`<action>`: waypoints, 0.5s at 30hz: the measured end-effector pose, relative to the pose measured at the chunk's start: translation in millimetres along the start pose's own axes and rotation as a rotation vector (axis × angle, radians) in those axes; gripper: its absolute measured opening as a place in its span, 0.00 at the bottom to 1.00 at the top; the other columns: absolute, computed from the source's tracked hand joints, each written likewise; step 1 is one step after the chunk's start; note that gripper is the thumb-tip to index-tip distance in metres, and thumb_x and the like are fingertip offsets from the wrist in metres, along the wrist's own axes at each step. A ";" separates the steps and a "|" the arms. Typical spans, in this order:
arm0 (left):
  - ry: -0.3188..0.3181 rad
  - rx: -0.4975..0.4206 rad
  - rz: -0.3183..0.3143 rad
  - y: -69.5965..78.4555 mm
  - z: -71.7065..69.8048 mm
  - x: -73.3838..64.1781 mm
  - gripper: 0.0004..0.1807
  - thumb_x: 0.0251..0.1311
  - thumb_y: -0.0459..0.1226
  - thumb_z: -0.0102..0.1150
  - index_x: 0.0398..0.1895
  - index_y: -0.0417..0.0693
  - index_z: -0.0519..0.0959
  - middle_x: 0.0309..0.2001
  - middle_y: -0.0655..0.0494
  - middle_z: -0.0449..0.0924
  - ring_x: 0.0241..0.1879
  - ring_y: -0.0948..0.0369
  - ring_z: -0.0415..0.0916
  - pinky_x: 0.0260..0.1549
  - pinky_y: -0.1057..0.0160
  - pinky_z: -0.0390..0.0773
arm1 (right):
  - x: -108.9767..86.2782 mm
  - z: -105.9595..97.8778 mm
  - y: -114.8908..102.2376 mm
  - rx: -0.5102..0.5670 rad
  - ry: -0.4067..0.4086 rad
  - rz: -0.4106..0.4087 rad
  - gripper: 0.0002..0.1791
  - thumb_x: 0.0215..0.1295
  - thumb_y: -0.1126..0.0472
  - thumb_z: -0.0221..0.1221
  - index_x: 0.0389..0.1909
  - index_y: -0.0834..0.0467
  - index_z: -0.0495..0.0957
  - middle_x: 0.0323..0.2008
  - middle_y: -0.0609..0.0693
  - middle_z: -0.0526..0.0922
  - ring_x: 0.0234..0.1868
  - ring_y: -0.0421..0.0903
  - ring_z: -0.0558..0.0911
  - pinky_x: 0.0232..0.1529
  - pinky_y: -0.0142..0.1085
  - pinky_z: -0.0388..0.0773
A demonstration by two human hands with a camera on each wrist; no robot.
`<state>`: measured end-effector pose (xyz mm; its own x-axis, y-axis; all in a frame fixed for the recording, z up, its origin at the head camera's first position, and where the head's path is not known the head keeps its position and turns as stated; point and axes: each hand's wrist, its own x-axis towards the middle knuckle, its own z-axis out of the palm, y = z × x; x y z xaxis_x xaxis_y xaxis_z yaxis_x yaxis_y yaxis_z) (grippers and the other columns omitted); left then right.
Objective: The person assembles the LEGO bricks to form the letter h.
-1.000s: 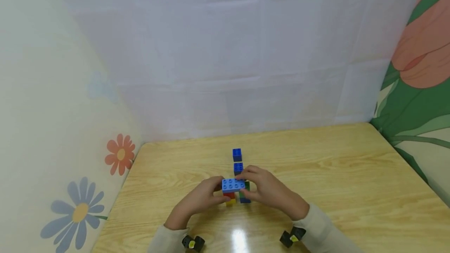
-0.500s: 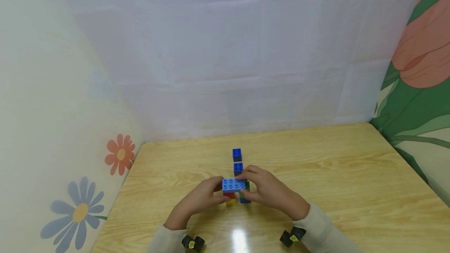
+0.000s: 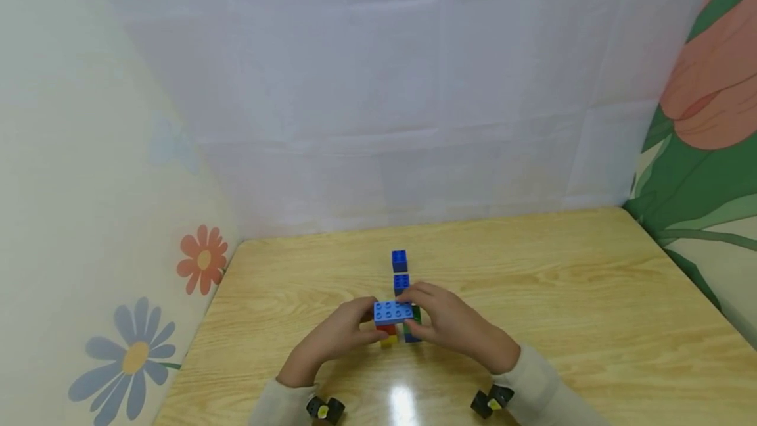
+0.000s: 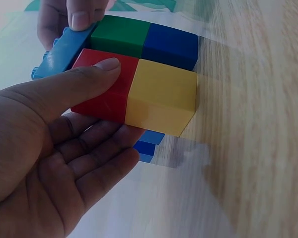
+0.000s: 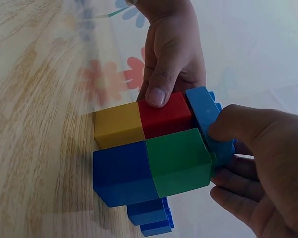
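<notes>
Two short towers stand side by side: a red brick (image 4: 102, 103) on a yellow brick (image 4: 161, 96), and a green brick (image 5: 181, 161) on a dark blue brick (image 5: 123, 173). Across their tops lies a light blue eight-stud brick (image 3: 387, 312). My left hand (image 3: 342, 332) grips the red brick, thumb on its near face and fingers behind. With thumb and fingers, my right hand (image 3: 454, 321) pinches the right end of the light blue brick. In the right wrist view a bit of green stud shows between the green brick and the light blue one.
Behind the towers, two small blue bricks stand in line on the wooden table (image 3: 532, 268), the farther one (image 3: 399, 260) a little apart from the nearer one (image 3: 401, 283). A white sheet (image 3: 355, 84) hangs at the table's back edge.
Hardly anything differs. Both hands keep their hold on the bricks, and the light blue brick stays across the towers.
</notes>
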<state>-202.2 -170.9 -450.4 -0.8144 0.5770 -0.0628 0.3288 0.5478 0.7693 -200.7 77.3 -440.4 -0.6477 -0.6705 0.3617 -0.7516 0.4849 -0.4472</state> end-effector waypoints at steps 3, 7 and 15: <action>0.005 0.009 0.002 -0.4 0.3 0.3 0.12 0.63 0.40 0.64 0.47 0.50 0.76 0.47 0.60 0.80 0.56 0.54 0.77 0.55 0.56 0.77 | 0.6 0.1 -1.0 -0.002 0.000 0.004 0.19 0.65 0.56 0.64 0.56 0.54 0.77 0.52 0.45 0.78 0.51 0.39 0.78 0.51 0.31 0.78; 0.005 0.011 -0.001 -1.5 1.0 0.6 0.12 0.63 0.40 0.64 0.48 0.51 0.76 0.48 0.61 0.80 0.56 0.55 0.77 0.55 0.58 0.77 | 0.3 -0.1 -1.9 -0.004 0.004 0.004 0.20 0.65 0.56 0.63 0.57 0.54 0.76 0.51 0.45 0.78 0.50 0.39 0.78 0.49 0.31 0.79; 0.005 0.000 0.010 -1.4 1.6 0.2 0.14 0.63 0.40 0.64 0.51 0.49 0.76 0.49 0.59 0.80 0.56 0.55 0.77 0.56 0.58 0.76 | -1.0 2.5 -1.7 0.013 0.019 0.008 0.23 0.65 0.55 0.62 0.60 0.55 0.75 0.53 0.46 0.78 0.52 0.40 0.78 0.51 0.33 0.79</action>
<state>-202.0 -170.6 -452.5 -0.8136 0.5791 -0.0518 0.3370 0.5422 0.7697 -198.5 75.8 -442.0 -0.6564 -0.6556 0.3733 -0.7446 0.4832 -0.4606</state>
